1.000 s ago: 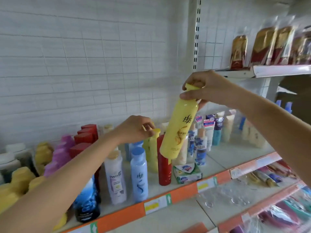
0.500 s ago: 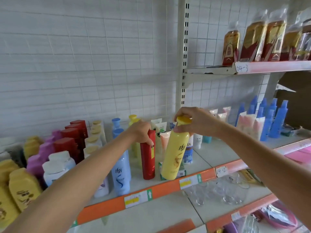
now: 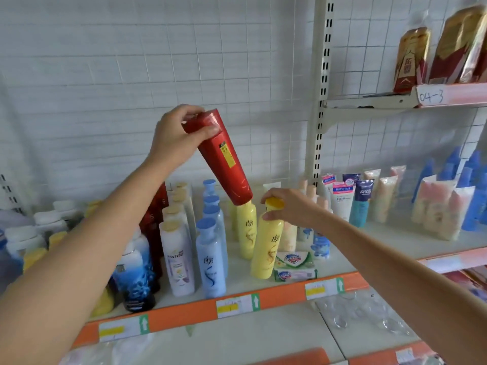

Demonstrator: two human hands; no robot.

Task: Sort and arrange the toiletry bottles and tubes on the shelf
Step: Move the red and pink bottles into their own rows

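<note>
- The red bottle [image 3: 222,159] is in the air, above the yellow bottles and well clear of the shelf [image 3: 284,295]. The left hand [image 3: 175,137] is closed around its cap end.
- Its long axis is tilted: the cap end points up and to the left, and the base points down and to the right, just over the cap of the rear yellow bottle [image 3: 246,231]. I cannot tell if the base touches that cap.
- From the grip, the body of the red bottle lies below and to the right. I think the next move is to bring it upright and carry it left, to the red bottles [image 3: 155,219] that stand left of the yellow ones.
- The left hand is nearer to that red group, so it seems the proper hand for this move.
- The right hand [image 3: 287,208] is closed on the cap of the front yellow bottle [image 3: 267,248], which stands on the shelf and leans a little to the right.
- Just to the right of the front yellow bottle lie two soap packs [image 3: 295,264], one upon the other.
- Count near the yellow bottles: two yellow bottles are clear and perhaps another is hidden behind; four light blue bottles [image 3: 212,262] in a row on their left; about four white bottles [image 3: 178,256] with beige caps further left; one red bottle held.
- The red group on the shelf is partly hidden by the left arm, so I cannot count it.
</note>
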